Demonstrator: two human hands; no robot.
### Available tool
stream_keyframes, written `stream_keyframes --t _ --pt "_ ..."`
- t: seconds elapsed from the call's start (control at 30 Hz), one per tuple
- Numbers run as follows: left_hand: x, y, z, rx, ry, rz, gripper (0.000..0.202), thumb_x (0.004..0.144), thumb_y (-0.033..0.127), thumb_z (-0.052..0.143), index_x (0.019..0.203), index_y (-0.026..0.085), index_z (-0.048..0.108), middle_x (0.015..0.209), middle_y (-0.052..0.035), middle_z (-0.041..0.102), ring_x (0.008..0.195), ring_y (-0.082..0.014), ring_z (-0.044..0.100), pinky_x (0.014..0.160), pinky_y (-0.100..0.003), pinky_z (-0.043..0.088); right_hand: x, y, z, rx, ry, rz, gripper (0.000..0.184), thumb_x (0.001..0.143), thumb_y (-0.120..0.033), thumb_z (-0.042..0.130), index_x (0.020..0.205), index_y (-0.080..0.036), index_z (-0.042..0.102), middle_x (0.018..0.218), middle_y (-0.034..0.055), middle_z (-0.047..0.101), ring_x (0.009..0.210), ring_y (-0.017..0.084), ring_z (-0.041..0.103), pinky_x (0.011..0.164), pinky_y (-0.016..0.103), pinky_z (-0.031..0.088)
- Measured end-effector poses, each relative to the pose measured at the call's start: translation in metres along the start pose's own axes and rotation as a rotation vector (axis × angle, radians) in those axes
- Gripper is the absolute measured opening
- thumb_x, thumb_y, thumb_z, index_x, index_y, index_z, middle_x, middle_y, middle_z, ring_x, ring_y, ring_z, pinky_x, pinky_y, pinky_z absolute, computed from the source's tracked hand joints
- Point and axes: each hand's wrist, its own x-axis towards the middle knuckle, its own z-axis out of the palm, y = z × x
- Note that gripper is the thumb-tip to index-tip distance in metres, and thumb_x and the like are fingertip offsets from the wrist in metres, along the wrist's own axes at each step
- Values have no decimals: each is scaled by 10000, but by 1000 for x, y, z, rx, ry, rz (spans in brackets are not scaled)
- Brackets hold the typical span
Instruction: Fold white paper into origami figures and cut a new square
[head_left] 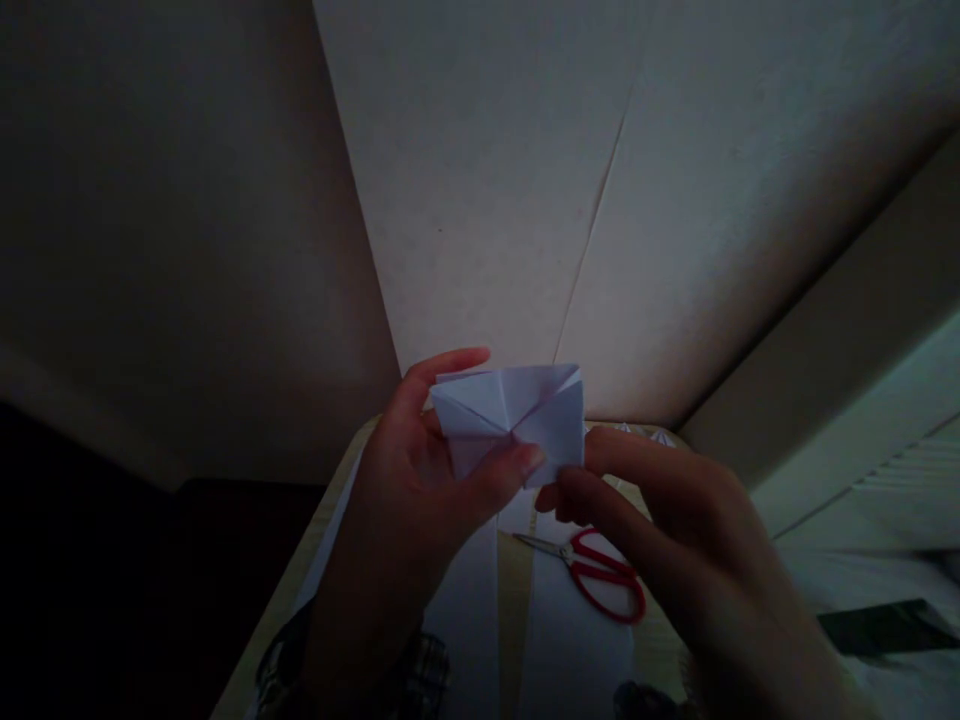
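A folded piece of white paper point(551, 410), with creases meeting near its middle, is held up above the table. My left hand point(427, 480) grips it from the left, the thumb pressed across its front and the other fingers behind or beyond its edge. At the paper's lower right corner, my right hand point(667, 520) has its thumb and index finger closed on the edge. Below the paper, red-handled scissors point(592, 575) lie with their blades pointing left. They rest partly on a white paper sheet point(574, 650).
A second white sheet point(465, 620) lies left of the scissors on the wooden table point(514, 610). Small pointed folded paper pieces point(661, 438) stand at the table's back right. A pale wall point(480, 200) rises directly behind the table. A dark green item point(889, 625) lies at the far right.
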Motion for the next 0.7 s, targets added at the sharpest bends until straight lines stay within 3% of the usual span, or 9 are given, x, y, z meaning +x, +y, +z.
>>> stream_keyframes --t 0.17,0.4,0.53,0.7 --pt "1 2 0 44 37 -8 489 594 77 791 1011 263 615 728 77 735 682 -149 721 612 -208 565 -1 -2 10 45 51 62 256 894 -299 602 647 -246 646 660 -63 664 636 127 640 616 262 431" --pt "5 -3 -3 -3 -1 33 504 559 68 822 986 234 611 661 66 728 599 -139 697 538 -186 543 -1 -2 4 1 -18 67 277 886 -290 600 618 -235 643 647 -60 672 649 128 642 636 257 432" --pt "8 -9 0 -116 35 22 463 614 131 804 1020 227 603 689 52 737 645 -150 711 588 -206 559 2 -4 2 -26 -16 45 295 889 -262 574 606 -226 647 631 -55 678 648 125 636 637 250 430" --pt "12 -13 -5 -110 -39 33 480 617 144 818 1037 217 598 706 35 738 677 -169 713 614 -233 562 5 -2 3 -79 -60 99 261 869 -218 580 619 -200 656 627 -47 664 610 105 599 604 234 411"
